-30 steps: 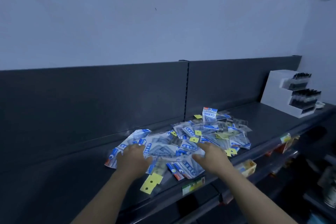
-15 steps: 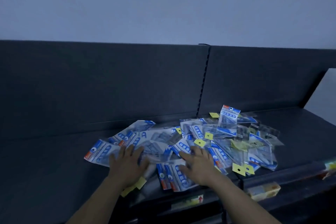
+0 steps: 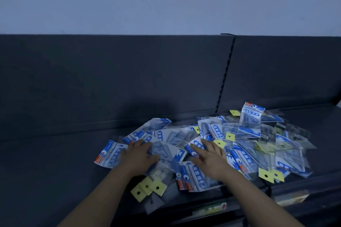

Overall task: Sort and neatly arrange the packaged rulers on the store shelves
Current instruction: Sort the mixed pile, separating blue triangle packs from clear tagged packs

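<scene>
Left hand (image 3: 140,156) and right hand (image 3: 210,157) remain flat, fingers spread, on the ruler packets (image 3: 249,134). Heap barely shifted on the shelf (image 3: 55,171); sorting evidently not begun.

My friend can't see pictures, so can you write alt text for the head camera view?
A left hand and a right hand rest flat on a messy pile of blue-and-white ruler packets on a dark shelf. Some packets carry yellow tags, and one packet stands up at the back right.
</scene>
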Tool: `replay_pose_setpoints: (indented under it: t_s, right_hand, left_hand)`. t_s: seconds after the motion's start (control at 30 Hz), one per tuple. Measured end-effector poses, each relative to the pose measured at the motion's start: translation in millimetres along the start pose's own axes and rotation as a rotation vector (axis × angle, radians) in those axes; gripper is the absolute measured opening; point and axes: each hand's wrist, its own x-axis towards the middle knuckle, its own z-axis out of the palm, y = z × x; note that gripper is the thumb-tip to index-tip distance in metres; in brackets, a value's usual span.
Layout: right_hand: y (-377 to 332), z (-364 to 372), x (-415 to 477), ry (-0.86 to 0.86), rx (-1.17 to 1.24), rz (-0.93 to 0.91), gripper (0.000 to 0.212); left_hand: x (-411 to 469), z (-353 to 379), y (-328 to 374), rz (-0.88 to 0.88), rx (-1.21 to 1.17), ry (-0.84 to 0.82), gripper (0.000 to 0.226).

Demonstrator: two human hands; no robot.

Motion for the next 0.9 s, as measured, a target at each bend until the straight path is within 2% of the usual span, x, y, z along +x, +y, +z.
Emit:
replay_pose_setpoints:
  t_s: [0.13, 0.2, 0.37, 0.5, 0.6, 0.67, 0.77, 0.9]
  right_hand:
    - [-12, -8, 6, 0.084, 0.07, 0.038, 0.046]
    - [-24, -9, 9, 0.136, 0.088, -0.012, 0.047]
    - [-51, 10, 14, 0.037, 0.13, -0.094, 0.062]
    - [-56, 16, 20, 0.078, 0.076, -0.033, 0.059]
    - [-57, 16, 20, 0.119, 0.088, -0.029, 0.055]
    - [-57, 14, 16, 0.144, 0.147, -0.051, 0.054]
    - [-52, 7, 4, 0.196, 0.213, -0.046, 0.05]
    - [-35, -1, -13, 0.239, 0.261, 0.041, 0.049]
  left_hand:
    - [4, -12, -18, 0.033, -0.102, -0.066, 0.073]
    - [3, -14, -29, 0.019, -0.092, -0.08, 0.081]
    - [-9, -7, -47, -0.096, -0.14, -0.063, 0.102]
    - [-16, -2, -59, -0.052, -0.142, 0.105, 0.097]
    - [-27, -2, -64, 0.065, -0.062, 0.187, 0.098]
    - [-32, -2, -65, 0.159, -0.013, 0.169, 0.083]
    - [-31, -4, -63, 0.177, -0.029, 0.22, 0.05]
    - [-26, -13, -51, 0.129, -0.094, 0.217, 0.033]
